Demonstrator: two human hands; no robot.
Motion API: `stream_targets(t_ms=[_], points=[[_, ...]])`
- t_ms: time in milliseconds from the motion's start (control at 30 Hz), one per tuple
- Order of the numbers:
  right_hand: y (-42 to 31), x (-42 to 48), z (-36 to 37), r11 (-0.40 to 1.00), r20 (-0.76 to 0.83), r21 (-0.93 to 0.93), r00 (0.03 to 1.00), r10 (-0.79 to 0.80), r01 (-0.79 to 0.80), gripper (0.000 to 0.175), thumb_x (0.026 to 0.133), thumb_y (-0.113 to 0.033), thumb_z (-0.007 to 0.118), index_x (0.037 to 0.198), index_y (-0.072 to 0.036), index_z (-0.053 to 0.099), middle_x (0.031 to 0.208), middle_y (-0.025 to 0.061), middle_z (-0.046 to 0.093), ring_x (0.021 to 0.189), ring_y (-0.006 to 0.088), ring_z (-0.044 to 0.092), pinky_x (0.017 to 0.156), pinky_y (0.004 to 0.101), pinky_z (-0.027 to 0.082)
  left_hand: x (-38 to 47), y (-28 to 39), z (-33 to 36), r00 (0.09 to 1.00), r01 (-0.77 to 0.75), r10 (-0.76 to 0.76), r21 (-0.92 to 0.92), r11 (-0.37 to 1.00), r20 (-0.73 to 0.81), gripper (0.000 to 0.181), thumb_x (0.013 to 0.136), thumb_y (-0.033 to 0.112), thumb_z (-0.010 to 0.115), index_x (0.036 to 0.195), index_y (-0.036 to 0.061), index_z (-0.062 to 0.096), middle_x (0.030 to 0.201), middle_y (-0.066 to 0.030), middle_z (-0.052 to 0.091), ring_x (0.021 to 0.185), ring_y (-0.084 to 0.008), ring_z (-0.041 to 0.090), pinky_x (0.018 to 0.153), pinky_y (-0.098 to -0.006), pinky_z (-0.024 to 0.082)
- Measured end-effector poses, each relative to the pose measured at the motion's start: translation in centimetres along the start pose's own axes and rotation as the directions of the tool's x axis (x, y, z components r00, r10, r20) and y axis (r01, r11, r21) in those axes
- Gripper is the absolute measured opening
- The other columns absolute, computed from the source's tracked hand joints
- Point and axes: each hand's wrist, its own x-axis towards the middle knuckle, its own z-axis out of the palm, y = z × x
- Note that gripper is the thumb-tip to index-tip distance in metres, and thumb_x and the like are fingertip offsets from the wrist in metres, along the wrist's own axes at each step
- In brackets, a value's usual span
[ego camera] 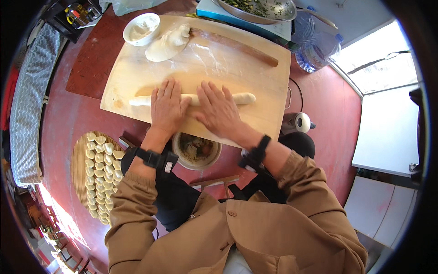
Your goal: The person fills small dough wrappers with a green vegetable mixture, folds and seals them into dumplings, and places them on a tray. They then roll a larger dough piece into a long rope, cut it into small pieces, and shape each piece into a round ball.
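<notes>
A long rope of dough (244, 98) lies crosswise on a floured wooden board (239, 77). Both palms press flat on it: my left hand (168, 104) left of its middle, my right hand (219, 106) a little to the right. The fingers point away from me, and neither hand grips the dough. Both ends of the rope show past the hands; parts under the palms are hidden. Farther back on the board rest a larger lump of dough (166, 46), a wooden rolling pin (236, 46) and a white bowl of flour (141, 29).
Left on the red floor, a round wooden tray (79, 164) carries rows of dumplings. A bowl of filling (196, 150) stands below the board's near edge. Behind the board is a metal pan of chopped greens (256, 8). Plastic bottles (313, 51) and an electric appliance (297, 122) are at right.
</notes>
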Motion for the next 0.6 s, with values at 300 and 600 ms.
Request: stream_targets(t_ms=[300,600], points=[[3.3,0.5,-0.6,0.967,-0.030,-0.186,0.985,0.172,-0.175,0.080,0.090,-0.049,0.060,0.152,-0.006,0.033,0.159,0.0171,0.030,0.149,0.0340,0.025,0.117,0.0613,0.016,0.2,-1.9,0.0,0.984,-0.179,0.179,0.002,0.984,-0.024,0.061,0.099,0.050,0.047,0.150,0.0156,0.043,0.156,-0.0214,0.035,0.144,-0.0395,0.031,0.116,-0.0547,0.023],[5.1,-7.2,-3.1,0.983,0.026,-0.128,0.990,0.138,-0.134,0.078,0.095,-0.051,0.052,0.153,-0.003,0.031,0.159,0.0178,0.031,0.147,0.0341,0.028,0.118,0.0557,0.012,-4.4,-4.4,-2.8,0.998,-0.001,0.000,0.021,1.000,0.064,0.074,0.093,0.060,0.051,0.151,0.0164,0.040,0.156,-0.0255,0.030,0.146,-0.0418,0.027,0.118,-0.0552,0.019]])
